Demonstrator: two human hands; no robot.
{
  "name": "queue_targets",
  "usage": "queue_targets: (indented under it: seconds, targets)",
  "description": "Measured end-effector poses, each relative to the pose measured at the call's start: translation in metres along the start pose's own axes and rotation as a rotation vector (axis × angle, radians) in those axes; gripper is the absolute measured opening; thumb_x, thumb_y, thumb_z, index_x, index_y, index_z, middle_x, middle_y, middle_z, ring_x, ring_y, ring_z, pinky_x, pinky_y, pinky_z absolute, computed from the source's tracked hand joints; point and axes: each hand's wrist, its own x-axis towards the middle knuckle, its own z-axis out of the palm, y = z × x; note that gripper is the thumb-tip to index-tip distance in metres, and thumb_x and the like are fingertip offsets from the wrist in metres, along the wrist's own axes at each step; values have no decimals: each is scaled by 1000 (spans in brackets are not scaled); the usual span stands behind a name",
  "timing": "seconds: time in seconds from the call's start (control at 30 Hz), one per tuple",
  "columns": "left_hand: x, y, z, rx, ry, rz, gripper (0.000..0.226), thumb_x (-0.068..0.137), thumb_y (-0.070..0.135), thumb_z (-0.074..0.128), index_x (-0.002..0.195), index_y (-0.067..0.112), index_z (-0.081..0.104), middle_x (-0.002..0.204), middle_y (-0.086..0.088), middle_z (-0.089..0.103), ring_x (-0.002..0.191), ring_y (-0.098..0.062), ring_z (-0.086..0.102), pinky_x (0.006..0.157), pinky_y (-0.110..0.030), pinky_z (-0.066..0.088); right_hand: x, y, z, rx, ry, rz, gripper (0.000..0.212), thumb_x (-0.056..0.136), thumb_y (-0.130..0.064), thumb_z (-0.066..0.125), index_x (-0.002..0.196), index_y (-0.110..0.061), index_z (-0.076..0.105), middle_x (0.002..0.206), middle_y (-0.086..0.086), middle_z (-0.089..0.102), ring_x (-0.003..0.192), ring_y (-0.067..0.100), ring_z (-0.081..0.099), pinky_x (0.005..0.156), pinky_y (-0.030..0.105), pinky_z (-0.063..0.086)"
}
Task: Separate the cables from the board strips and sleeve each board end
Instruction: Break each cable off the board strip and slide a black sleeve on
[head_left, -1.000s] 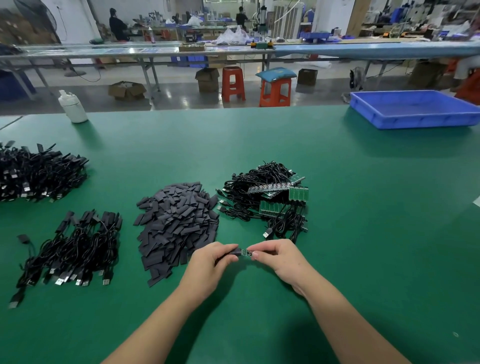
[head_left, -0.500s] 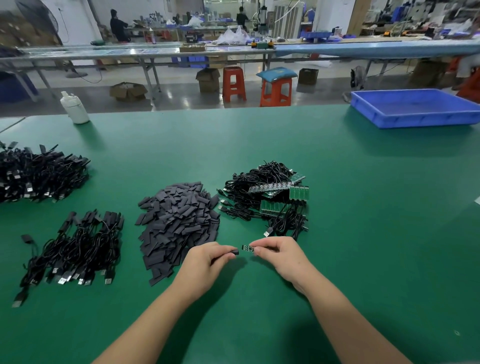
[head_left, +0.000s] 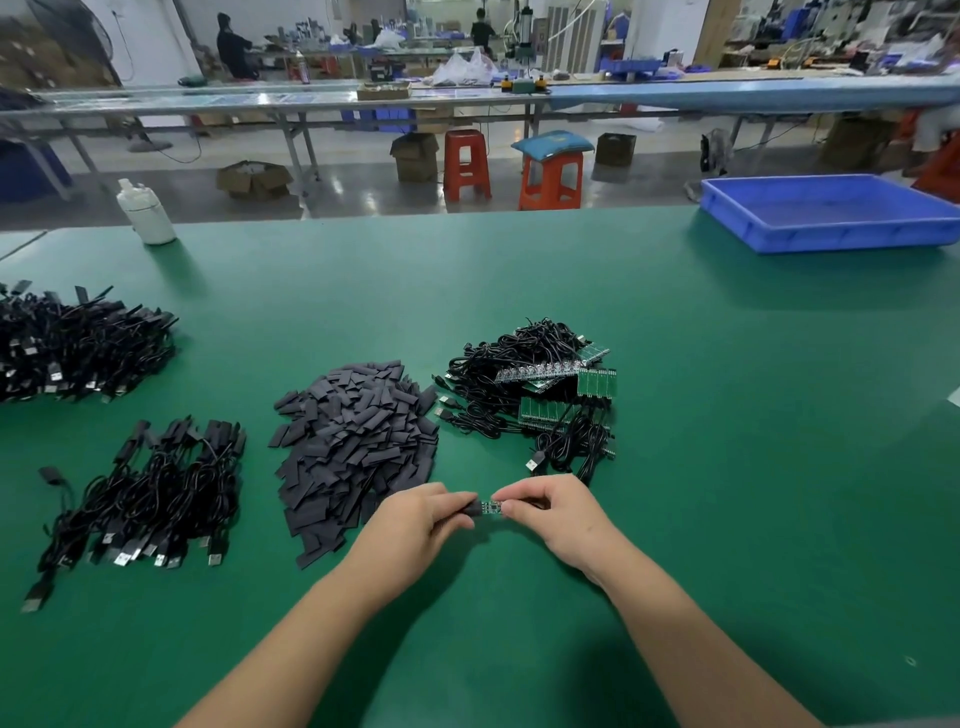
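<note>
Pinching small board (head_left: 491, 507) between left hand (head_left: 415, 525) and right hand (head_left: 550, 512) fingers.

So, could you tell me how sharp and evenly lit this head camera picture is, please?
Head view: the hands, left hand and right hand, and the small board between them are sharp; soft arm shadows fall on the green table; the wide lens bows the far benches, and the top right corner is smeared.
</note>
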Motion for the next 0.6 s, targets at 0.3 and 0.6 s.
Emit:
queue_targets:
  seconds: [0.3, 0.6]
  targets:
    - [2, 6, -5, 181, -56, -1, 32, 101, 35, 50, 126, 22, 64, 97, -3, 63, 90, -24, 61, 79, -34, 47, 1, 2, 4, -2, -13, -3, 15, 91, -19, 71, 90, -33, 76, 83, -3, 74, 71, 2, 57, 68, 12, 46]
    - [3, 11, -5, 165, -74, 9, 29, 100, 35, 52, 123, 23, 66, 91, -2, 60, 85, -21, 59, 76, -31, 45, 1, 4, 6, 23, -20, -22, 21, 90, -16, 72, 87, -37, 74, 82, -13, 75, 80, -3, 67, 75, 10, 49]
